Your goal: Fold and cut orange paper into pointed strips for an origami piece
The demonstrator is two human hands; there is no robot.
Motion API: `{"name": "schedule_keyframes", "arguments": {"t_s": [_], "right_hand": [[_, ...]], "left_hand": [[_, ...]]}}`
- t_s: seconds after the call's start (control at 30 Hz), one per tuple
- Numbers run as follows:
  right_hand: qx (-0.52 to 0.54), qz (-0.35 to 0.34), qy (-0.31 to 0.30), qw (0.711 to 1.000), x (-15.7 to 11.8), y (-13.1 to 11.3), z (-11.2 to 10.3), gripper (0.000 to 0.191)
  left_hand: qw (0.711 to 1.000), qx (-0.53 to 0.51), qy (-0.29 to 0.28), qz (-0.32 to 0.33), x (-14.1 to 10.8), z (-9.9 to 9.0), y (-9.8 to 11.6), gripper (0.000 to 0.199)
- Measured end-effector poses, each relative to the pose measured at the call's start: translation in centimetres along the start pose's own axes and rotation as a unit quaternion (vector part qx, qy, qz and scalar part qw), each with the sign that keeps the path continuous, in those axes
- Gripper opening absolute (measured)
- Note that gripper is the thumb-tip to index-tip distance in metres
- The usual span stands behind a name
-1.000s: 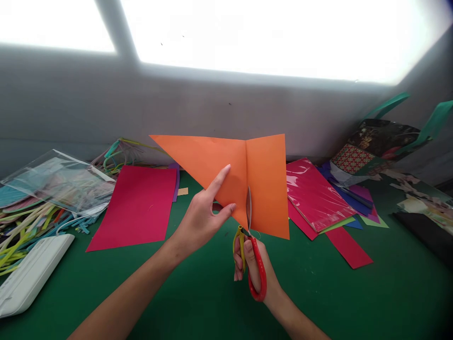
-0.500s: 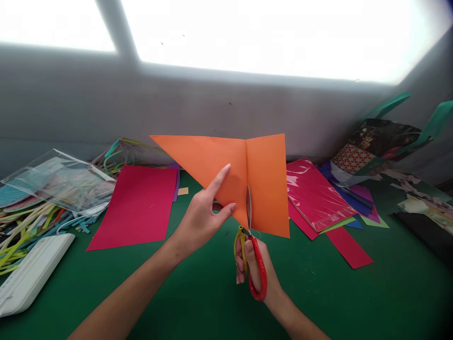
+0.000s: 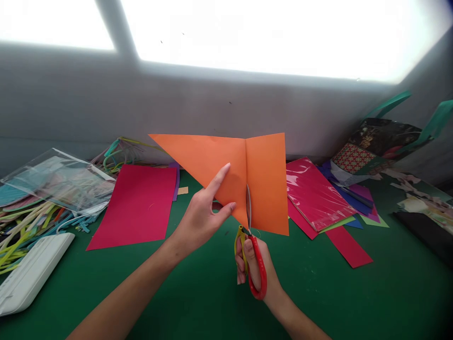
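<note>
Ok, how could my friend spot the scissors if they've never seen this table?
Find the green tabletop, then the orange paper held up over it. Look at the right hand by that paper's lower edge. The scissors in it have one red handle and one yellow, unlike the flat coloured sheets nearby.

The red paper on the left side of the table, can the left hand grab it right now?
Probably not right away, because the left hand is busy holding the orange paper. If it were free, likely yes: the red paper lies nearby, uncovered.
</note>
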State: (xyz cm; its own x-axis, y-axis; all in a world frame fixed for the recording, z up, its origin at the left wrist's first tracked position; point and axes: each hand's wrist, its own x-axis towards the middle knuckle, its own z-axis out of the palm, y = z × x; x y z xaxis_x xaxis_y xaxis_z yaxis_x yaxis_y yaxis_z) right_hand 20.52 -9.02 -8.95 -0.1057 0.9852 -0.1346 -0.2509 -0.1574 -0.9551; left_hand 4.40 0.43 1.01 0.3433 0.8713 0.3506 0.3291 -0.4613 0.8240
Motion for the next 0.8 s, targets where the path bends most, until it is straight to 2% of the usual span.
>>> {"name": "schedule_keyframes", "arguments": {"t_s": [0.8], "right_hand": [[-0.005, -0.003, 0.013, 1.0, -0.15, 0.01, 0.11, 0.054]], "left_hand": [[1.0, -0.006, 0.002, -0.003, 0.05, 0.06, 0.04, 0.083]]}}
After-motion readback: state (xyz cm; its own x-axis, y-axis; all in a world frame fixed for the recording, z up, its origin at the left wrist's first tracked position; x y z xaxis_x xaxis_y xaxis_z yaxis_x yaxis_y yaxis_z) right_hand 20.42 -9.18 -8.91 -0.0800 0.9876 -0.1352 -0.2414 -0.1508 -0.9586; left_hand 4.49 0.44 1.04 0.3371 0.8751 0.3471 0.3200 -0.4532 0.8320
